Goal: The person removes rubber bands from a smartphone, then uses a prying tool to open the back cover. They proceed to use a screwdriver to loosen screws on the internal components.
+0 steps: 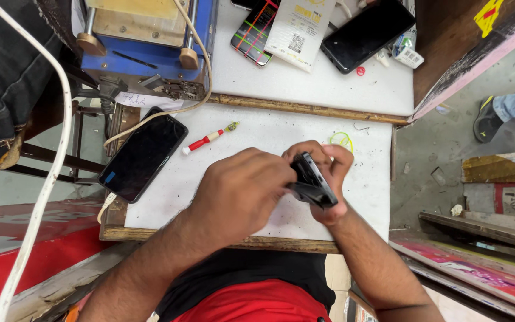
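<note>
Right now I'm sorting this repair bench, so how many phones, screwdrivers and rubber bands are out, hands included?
Phones: 4, one black phone held in both hands, a dark one lying at the left, one with coloured lines on its screen, one black at the top.
Screwdrivers: 1, red and white.
Rubber bands: 2, green and small red.
Total: 7

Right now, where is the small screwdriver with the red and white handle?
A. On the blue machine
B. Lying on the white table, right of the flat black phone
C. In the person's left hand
B: the red and white screwdriver lies untouched on the white table, just right of the flat black phone.
</note>
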{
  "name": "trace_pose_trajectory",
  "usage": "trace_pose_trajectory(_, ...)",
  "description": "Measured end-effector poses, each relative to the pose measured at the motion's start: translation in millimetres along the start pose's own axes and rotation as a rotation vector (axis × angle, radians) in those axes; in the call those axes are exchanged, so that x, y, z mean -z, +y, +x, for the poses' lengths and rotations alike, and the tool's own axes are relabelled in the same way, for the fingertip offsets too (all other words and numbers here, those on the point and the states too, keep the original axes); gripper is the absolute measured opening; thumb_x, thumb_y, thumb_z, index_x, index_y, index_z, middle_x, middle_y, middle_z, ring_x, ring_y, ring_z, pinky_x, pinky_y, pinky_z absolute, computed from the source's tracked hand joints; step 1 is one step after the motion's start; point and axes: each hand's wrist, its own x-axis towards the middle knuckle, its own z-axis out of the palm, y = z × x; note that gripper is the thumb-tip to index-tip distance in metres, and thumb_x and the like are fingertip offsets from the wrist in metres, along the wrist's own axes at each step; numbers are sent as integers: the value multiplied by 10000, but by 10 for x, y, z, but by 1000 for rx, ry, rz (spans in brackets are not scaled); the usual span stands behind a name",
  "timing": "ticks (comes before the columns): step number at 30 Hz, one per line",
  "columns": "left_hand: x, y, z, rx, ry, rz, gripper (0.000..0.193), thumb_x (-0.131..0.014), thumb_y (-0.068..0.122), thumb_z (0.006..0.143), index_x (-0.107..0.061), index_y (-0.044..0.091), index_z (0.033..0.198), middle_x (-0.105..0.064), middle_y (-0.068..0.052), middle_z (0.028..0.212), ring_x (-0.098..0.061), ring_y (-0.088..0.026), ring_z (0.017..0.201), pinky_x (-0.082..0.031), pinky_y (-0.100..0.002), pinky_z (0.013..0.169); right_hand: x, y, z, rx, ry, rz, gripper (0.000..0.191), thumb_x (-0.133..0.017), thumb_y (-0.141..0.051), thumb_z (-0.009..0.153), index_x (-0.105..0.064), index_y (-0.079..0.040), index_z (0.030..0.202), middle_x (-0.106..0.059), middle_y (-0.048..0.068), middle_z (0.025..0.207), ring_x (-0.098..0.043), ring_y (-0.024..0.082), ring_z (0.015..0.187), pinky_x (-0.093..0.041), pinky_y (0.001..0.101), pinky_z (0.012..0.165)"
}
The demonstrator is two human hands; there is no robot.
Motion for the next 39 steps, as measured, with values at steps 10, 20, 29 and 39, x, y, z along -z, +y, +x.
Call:
trace_pose_trajectory(10,-87,-207,-331,983,-89,-765,617,-480,71,983,-381,201,1578,-744,-79,885,-719,-104,689,-603,-278,563,-99,-112,147,500,-137,-452,896,-655,-766,811,-268,-257,1438,-582,190,1134,-615,327,981,-528,564,902)
trace_pose_trajectory(20,86,-108,-369,909,-280,-493,300,-671,298,960,-748,45,1101,-756,-64,751,-713,-116,584,-565,-287,526,-192,-141,266,672,-205,-759,957,-881,-687,760,-312,-210,1364,-604,171,1164,-611,325,947,-498,529,831)
trace_pose_trajectory(29,-169,-153,-512,375,89,-11,222,-704,141,941,-753,23,1123,-722,-143,744,-719,-258,635,-554,-357,549,-164,24,149,600,-152,-864,888,-879,-527,801,-298,-275,1424,-514,119,1397,-438,351,1342,-328,624,1167)
trace_pose_trajectory(39,-466,-271,-589,-38,285,356,233,-689,-25,919,-668,-44,1151,-728,-190,1025,-772,-310,929,-641,-341,735,-8,61,380,-459,293,465,1092,-676,-92,793,-54,-256,1676,-218,182,1696,-342,377,1490,-368,578,1187)
